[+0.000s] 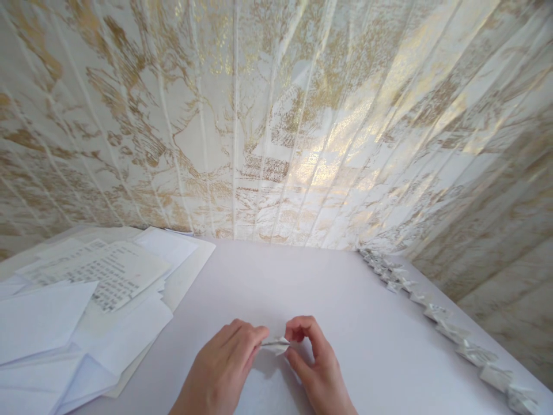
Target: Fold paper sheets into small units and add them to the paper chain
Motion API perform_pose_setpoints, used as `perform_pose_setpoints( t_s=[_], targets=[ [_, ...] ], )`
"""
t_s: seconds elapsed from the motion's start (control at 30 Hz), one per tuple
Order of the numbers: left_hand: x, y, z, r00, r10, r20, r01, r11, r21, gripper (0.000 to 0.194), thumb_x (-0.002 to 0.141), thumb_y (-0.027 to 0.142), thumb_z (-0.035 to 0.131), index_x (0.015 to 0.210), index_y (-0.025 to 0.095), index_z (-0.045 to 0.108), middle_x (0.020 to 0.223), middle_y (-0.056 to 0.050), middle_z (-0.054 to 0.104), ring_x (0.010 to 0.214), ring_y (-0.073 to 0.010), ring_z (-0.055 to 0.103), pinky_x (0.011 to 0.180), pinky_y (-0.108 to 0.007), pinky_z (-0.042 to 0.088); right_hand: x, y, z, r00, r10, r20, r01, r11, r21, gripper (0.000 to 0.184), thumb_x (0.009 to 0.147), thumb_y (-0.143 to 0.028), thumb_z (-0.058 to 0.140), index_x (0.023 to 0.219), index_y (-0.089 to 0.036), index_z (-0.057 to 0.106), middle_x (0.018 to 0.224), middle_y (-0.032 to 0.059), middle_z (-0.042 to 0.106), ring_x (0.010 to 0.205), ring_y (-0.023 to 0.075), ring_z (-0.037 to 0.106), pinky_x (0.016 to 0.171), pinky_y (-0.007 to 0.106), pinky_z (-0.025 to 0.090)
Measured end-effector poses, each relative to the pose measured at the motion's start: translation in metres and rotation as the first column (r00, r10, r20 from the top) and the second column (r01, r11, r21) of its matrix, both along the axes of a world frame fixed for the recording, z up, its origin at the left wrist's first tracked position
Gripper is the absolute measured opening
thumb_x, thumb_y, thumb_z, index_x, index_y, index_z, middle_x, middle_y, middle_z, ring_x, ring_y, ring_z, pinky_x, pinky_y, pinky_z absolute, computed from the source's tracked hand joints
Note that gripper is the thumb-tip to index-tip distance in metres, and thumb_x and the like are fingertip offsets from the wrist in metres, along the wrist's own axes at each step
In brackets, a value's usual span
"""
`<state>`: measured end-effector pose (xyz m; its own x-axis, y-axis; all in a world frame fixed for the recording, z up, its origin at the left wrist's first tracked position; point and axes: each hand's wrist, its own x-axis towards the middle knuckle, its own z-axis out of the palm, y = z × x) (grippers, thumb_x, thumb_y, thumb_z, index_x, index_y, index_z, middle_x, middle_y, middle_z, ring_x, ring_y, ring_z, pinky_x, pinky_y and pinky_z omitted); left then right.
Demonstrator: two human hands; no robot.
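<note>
A small folded piece of printed paper (275, 344) is held just above the white table (268, 276), near its front middle. My left hand (224, 366) pinches its left end with curled fingers. My right hand (313, 360) pinches its right end between thumb and forefinger. The paper is narrow and creased, and part of it is hidden behind my fingers.
A loose heap of white and printed sheets (86, 300) covers the table's left side. A row of several small folded paper pieces (449, 328) runs along the right edge. A cream and gold curtain (276, 115) hangs behind the table.
</note>
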<state>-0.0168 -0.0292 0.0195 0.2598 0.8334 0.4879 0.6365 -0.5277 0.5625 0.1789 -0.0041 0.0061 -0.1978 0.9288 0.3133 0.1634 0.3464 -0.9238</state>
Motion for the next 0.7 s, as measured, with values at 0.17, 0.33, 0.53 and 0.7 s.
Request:
perform_pose_setpoints(
  t_s=[0.17,0.33,0.53,0.7],
  targets=[
    [-0.004,0.0,-0.009,0.985,-0.05,-0.165,0.051,0.999,0.001,0.022,0.086,0.002,0.046,0.086,0.022,0.055,0.092,-0.002,0.062,0.089,-0.0199,0.057,0.076,-0.029,0.045,0.001,-0.001,0.005,0.948,0.112,0.299,-0.175,0.965,0.194,0.048,0.06,0.008,0.039,0.089,-0.022,0.063,0.089,0.0037,0.058,0.088,0.021,0.053,0.08,0.033,0.042],
    [-0.002,-0.003,-0.017,0.981,-0.041,-0.188,0.041,0.999,-0.003,0.043,0.072,-0.006,0.04,0.101,0.023,0.055,0.1,-0.001,0.063,0.095,-0.0185,0.058,0.084,-0.029,0.049,0.002,-0.004,0.006,0.872,0.14,0.47,-0.23,0.963,0.14,0.06,0.053,0.01,0.042,0.102,-0.017,0.063,0.097,0.0074,0.058,0.094,0.0242,0.051,0.083,0.037,0.044],
    [-0.002,-0.002,-0.014,0.959,-0.027,-0.283,0.043,0.998,0.05,0.032,0.076,0.005,0.058,0.1,0.025,0.056,0.099,0.002,0.065,0.092,-0.0195,0.06,0.081,-0.031,0.05,0.017,0.001,0.014,0.81,0.197,0.553,-0.295,0.951,0.093,0.036,0.072,0.005,0.062,0.097,-0.02,0.063,0.099,0.0052,0.06,0.091,0.0218,0.053,0.083,0.035,0.043],
    [-0.005,0.003,-0.012,0.952,-0.051,-0.301,0.064,0.997,0.034,0.018,0.083,0.012,0.062,0.096,0.024,0.058,0.098,0.003,0.066,0.09,-0.0178,0.06,0.078,-0.03,0.048,0.023,0.004,0.015,0.806,0.182,0.563,-0.292,0.95,0.11,0.042,0.073,0.0,0.072,0.107,-0.021,0.06,0.103,0.0046,0.061,0.093,0.0218,0.053,0.085,0.034,0.043]
  ],
)
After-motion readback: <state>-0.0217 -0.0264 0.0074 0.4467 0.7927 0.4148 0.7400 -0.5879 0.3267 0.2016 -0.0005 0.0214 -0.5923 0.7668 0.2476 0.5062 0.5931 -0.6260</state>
